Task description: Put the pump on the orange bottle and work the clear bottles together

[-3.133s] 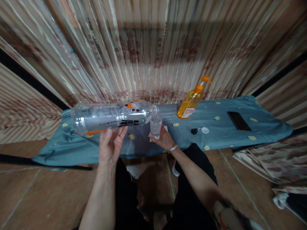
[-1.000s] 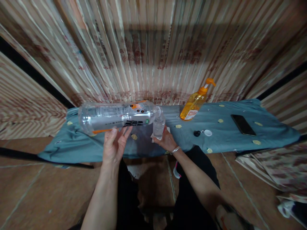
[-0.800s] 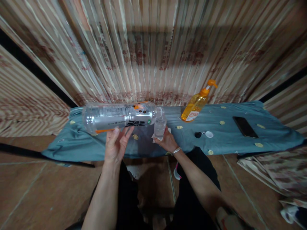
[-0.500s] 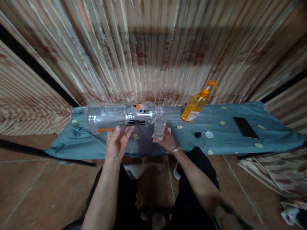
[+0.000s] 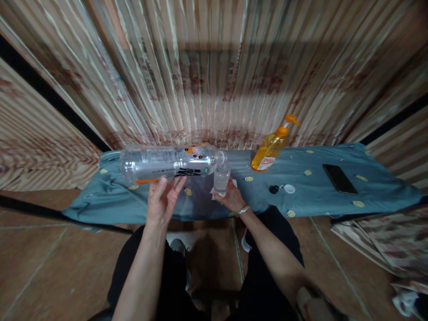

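Note:
A large clear plastic bottle (image 5: 163, 161) with a printed label lies sideways in the air, its mouth pointing right. My left hand (image 5: 163, 198) holds it from below, thumb and fingers against its underside. The mouth meets the top of a small clear bottle (image 5: 221, 180), which stands roughly upright. My right hand (image 5: 232, 196) is closed around the lower part of this small bottle. A piece of white tissue (image 5: 213, 192) shows beside its base, partly hidden by the fingers. Clear liquid seems to be in the small bottle; its level is hard to make out.
An orange pump bottle (image 5: 267, 154) stands at the back, right of my hands. On the teal cloth (image 5: 314, 196) lie a black cap (image 5: 274, 189), a white cap (image 5: 289, 189) and a phone (image 5: 339, 179). A striped curtain (image 5: 214, 80) hangs behind; black poles (image 5: 60, 100) slant at both sides.
Both hands keep hold of their bottles, mouth to mouth, almost unmoved. The view has shifted slightly, and a shoe below shows more fully.

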`<act>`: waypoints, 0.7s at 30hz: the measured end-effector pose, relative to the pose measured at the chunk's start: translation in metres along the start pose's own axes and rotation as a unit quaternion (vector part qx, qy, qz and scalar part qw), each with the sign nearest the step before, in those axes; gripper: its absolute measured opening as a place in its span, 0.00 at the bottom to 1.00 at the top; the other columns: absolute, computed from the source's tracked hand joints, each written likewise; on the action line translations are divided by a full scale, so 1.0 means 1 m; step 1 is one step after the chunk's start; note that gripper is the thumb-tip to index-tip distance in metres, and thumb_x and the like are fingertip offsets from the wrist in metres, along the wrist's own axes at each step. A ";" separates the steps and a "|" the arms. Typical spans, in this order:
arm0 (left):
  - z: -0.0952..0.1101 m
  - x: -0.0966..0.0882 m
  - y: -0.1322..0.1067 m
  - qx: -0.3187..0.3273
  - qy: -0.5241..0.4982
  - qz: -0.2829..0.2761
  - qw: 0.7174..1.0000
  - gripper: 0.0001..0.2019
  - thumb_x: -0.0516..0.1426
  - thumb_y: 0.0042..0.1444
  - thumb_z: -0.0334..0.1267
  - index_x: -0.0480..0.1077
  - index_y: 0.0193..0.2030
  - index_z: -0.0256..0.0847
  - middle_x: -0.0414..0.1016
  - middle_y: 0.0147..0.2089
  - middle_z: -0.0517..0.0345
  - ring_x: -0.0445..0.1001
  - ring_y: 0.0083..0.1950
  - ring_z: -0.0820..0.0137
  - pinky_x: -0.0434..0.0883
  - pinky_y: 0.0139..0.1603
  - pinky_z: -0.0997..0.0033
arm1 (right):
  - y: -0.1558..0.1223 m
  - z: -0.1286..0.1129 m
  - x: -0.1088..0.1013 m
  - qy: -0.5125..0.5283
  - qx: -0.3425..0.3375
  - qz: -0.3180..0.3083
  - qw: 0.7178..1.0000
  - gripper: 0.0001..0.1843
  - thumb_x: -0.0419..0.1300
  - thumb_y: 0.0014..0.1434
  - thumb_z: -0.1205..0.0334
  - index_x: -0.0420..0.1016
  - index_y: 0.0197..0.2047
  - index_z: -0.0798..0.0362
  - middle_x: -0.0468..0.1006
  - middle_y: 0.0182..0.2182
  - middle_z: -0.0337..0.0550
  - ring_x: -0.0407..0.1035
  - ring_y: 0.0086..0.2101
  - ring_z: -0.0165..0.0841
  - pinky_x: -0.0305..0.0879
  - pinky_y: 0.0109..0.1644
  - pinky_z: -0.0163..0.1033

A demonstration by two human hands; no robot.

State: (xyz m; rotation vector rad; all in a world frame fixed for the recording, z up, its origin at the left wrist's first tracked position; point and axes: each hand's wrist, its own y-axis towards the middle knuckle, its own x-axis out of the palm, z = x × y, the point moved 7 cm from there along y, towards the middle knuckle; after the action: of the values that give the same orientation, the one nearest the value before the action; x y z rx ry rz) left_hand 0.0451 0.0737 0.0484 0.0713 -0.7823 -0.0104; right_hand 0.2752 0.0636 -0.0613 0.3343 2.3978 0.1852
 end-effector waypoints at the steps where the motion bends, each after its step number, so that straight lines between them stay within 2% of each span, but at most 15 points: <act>1: 0.000 0.000 0.000 0.001 0.001 -0.002 1.000 0.17 0.77 0.33 0.40 0.74 0.25 0.43 0.79 0.29 0.65 0.81 0.39 0.66 0.78 0.54 0.53 | 0.000 0.000 0.000 0.001 -0.001 0.000 1.000 0.46 0.66 0.48 0.55 0.55 0.66 0.59 0.79 0.52 0.58 0.76 0.51 0.51 0.73 0.56 0.54; 11: 0.001 -0.007 0.004 -0.011 0.004 0.012 1.000 0.17 0.77 0.31 0.38 0.74 0.24 0.43 0.78 0.26 0.67 0.82 0.39 0.65 0.74 0.59 0.44 | -0.001 -0.004 -0.003 0.013 -0.013 0.007 1.000 0.42 0.66 0.49 0.57 0.57 0.64 0.56 0.78 0.52 0.57 0.76 0.50 0.50 0.73 0.54 0.54; 21: 0.001 -0.008 0.010 -0.024 0.001 -0.006 1.000 0.15 0.76 0.36 0.38 0.75 0.26 0.42 0.80 0.29 0.64 0.82 0.40 0.64 0.75 0.58 0.44 | -0.002 -0.005 -0.004 0.019 -0.008 -0.007 1.000 0.43 0.65 0.49 0.56 0.56 0.65 0.58 0.79 0.50 0.56 0.77 0.49 0.49 0.74 0.54 0.53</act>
State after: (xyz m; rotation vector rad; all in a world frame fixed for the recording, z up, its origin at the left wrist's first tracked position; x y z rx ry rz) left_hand 0.0386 0.0834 0.0439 0.0313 -0.7792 -0.0412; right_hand 0.2741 0.0608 -0.0555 0.3082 2.4339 0.2068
